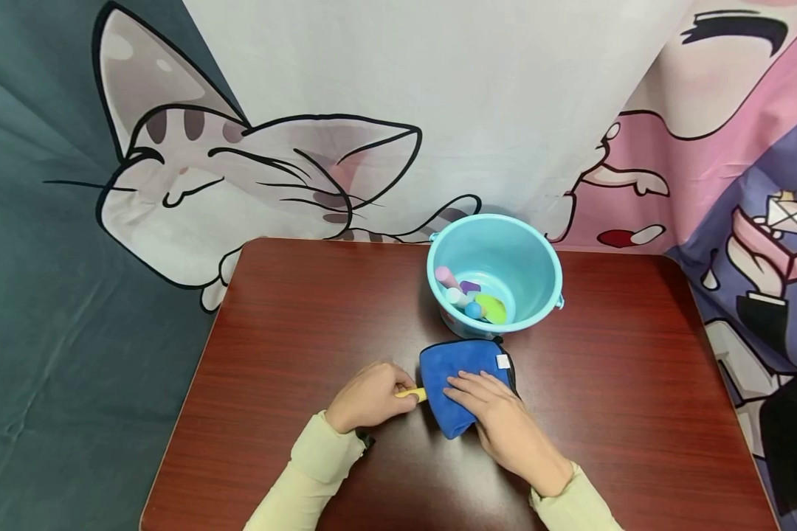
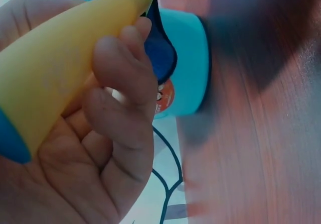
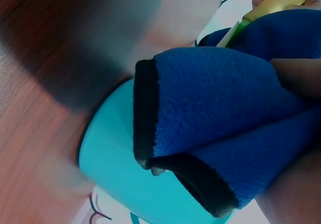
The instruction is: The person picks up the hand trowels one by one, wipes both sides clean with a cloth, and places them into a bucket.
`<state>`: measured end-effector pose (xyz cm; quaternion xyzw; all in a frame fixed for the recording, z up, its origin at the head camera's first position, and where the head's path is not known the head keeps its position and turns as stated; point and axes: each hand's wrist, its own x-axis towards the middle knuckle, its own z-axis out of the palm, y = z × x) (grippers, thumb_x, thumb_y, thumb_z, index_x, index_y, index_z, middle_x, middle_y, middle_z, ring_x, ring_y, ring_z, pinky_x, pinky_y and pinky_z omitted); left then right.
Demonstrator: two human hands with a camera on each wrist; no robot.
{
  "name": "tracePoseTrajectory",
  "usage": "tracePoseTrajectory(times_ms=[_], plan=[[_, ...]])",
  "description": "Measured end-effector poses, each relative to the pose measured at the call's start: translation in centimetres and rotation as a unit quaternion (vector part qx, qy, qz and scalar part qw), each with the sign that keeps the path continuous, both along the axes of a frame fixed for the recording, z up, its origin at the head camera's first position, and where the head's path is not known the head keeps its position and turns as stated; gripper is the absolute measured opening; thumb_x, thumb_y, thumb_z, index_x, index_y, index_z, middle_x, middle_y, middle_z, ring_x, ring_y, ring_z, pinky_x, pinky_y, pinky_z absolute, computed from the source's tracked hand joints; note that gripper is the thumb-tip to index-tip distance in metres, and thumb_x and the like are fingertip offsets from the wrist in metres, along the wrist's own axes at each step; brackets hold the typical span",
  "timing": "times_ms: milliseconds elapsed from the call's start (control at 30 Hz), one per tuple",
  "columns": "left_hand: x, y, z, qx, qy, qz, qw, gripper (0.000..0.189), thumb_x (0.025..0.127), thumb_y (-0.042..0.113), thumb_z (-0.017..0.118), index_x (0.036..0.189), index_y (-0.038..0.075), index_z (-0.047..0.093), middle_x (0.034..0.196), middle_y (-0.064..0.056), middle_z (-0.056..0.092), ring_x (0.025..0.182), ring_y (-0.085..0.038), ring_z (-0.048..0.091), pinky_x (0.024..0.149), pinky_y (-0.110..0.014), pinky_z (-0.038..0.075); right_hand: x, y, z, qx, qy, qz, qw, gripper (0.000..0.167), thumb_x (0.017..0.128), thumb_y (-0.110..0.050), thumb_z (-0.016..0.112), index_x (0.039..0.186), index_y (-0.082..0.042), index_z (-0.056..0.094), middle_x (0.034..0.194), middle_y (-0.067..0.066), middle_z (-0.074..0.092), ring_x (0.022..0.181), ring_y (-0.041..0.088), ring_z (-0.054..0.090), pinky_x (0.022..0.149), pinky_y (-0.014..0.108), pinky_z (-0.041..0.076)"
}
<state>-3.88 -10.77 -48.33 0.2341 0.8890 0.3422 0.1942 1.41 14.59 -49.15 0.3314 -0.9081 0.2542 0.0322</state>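
Note:
My left hand (image 1: 372, 394) grips the tapered yellow handle (image 2: 65, 53) of a small tool, which has a blue butt end and a green collar. In the right wrist view a thin pale blade (image 3: 229, 34) sticks out past that collar, beside the cloth. A folded blue cloth (image 1: 454, 361) with black edging and a white tag hangs in my right hand (image 1: 505, 424), whose fingers lie across its front. The cloth covers the tool's far end in the head view. Both hands are close together above the table, in front of the bucket.
A light blue bucket (image 1: 498, 247) stands at the table's back edge, just beyond the cloth. Inside lie several pastel pieces, among them a lime green one (image 1: 494, 308) and a pink one (image 1: 446, 276). A printed curtain (image 1: 438, 59) hangs behind the brown table (image 1: 305, 310).

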Motion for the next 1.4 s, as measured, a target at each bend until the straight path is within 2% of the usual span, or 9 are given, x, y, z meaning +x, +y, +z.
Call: tracePoseTrajectory(times_ms=[233,433,567,700,800,933,1033,1300,1400], plan=[[-0.1,-0.4,-0.2,0.003,-0.002,-0.004,1.0000,0.014,0.080,0.017,0.067,0.084,0.016,0.080,0.062,0.017,0.057,0.056,-0.003,0.048,0.051,-0.022,0.040,0.3,0.7,-0.3,0.017,0.012,-0.027,0.9994,0.053,0.079,0.017,0.056,0.123,-0.008,0.072,0.132,0.007,0.065,0.131,0.027,0.054,0.112,0.049,0.036],[-0.3,-0.9,-0.2,0.008,-0.002,-0.004,1.0000,0.015,0.080,0.017,0.066,0.085,0.018,0.080,0.063,0.016,0.058,0.056,-0.002,0.045,0.052,-0.020,0.038,0.2,1.8,-0.2,0.034,0.022,-0.043,0.9983,0.056,0.074,0.019,0.054,0.120,-0.006,0.073,0.130,0.008,0.066,0.129,0.029,0.055,0.110,0.049,0.037],[-0.3,-1.3,-0.3,0.012,0.002,0.004,0.9999,0.016,0.079,0.017,0.065,0.085,0.019,0.080,0.066,0.016,0.059,0.058,-0.001,0.047,0.053,-0.021,0.040,0.1,2.7,0.1,0.032,0.041,-0.062,0.9967,0.056,0.072,0.019,0.051,0.118,-0.004,0.074,0.129,0.010,0.066,0.127,0.032,0.057,0.106,0.049,0.042],[-0.4,-1.9,-0.3,0.020,-0.005,0.018,0.9996,0.015,0.078,0.017,0.066,0.083,0.020,0.080,0.066,0.017,0.059,0.054,0.000,0.046,0.051,-0.020,0.039,0.1,3.7,0.5,0.012,0.051,-0.102,0.9934,0.058,0.071,0.018,0.051,0.120,-0.004,0.073,0.131,0.008,0.065,0.126,0.031,0.056,0.096,0.047,0.049],[-0.5,-2.2,-0.2,0.020,-0.006,0.029,0.9994,0.014,0.078,0.017,0.066,0.083,0.020,0.079,0.063,0.016,0.058,0.050,0.001,0.042,0.049,-0.020,0.037,0.1,4.3,0.7,-0.011,0.059,-0.136,0.9888,0.060,0.071,0.017,0.051,0.123,-0.006,0.071,0.134,0.006,0.064,0.127,0.028,0.056,0.096,0.039,0.048],[-0.6,-2.7,0.1,0.012,-0.003,0.041,0.9991,0.013,0.077,0.017,0.067,0.082,0.020,0.078,0.059,0.012,0.057,0.048,0.002,0.038,0.048,-0.020,0.034,0.2,4.6,0.8,-0.052,0.074,-0.163,0.9825,0.060,0.074,0.018,0.050,0.126,-0.005,0.069,0.135,0.011,0.062,0.128,0.028,0.054,0.110,0.022,0.033],[-0.8,-2.9,0.2,0.007,-0.006,0.046,0.9989,0.012,0.077,0.017,0.067,0.080,0.021,0.077,0.056,0.009,0.057,0.047,0.002,0.036,0.048,-0.020,0.032,0.3,4.7,0.9,-0.078,0.081,-0.167,0.9796,0.058,0.077,0.018,0.048,0.126,-0.004,0.069,0.135,0.014,0.061,0.128,0.032,0.054,0.114,0.018,0.023],[-0.9,-2.4,-0.8,-0.018,0.007,0.047,0.9987,0.011,0.075,0.017,0.067,0.076,0.022,0.077,0.052,0.017,0.046,0.047,0.000,0.035,0.048,-0.020,0.030,0.5,4.1,1.6,-0.126,0.079,-0.151,0.9773,0.060,0.078,0.015,0.043,0.129,-0.005,0.068,0.138,0.014,0.060,0.130,0.032,0.053,0.114,0.020,0.027],[-0.9,-1.9,-1.1,-0.021,0.011,0.041,0.9989,0.011,0.075,0.017,0.067,0.075,0.021,0.078,0.057,0.018,0.051,0.049,0.000,0.039,0.049,-0.021,0.033,0.4,3.5,1.8,-0.146,0.098,-0.132,0.9756,0.060,0.078,0.013,0.041,0.129,-0.004,0.068,0.137,0.014,0.061,0.129,0.033,0.054,0.113,0.022,0.029]])
